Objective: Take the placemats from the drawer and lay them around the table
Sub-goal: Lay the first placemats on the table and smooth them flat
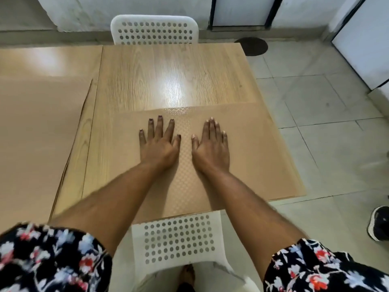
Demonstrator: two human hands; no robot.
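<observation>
A tan, finely textured placemat [259, 152] lies flat on the near part of the wooden table [168, 70], reaching its right and near edges. My left hand [160, 142] and my right hand [212, 144] rest palm-down on the middle of this mat, side by side, fingers spread, holding nothing. A second tan placemat [35, 131] lies on the left part of the table, cut off by the picture's left edge.
A white perforated chair [154, 30] stands at the table's far side. Another white chair [179, 239] is just below my arms at the near side. Tiled floor [328, 148] lies to the right, with a dark shoe [380, 223] at the right edge.
</observation>
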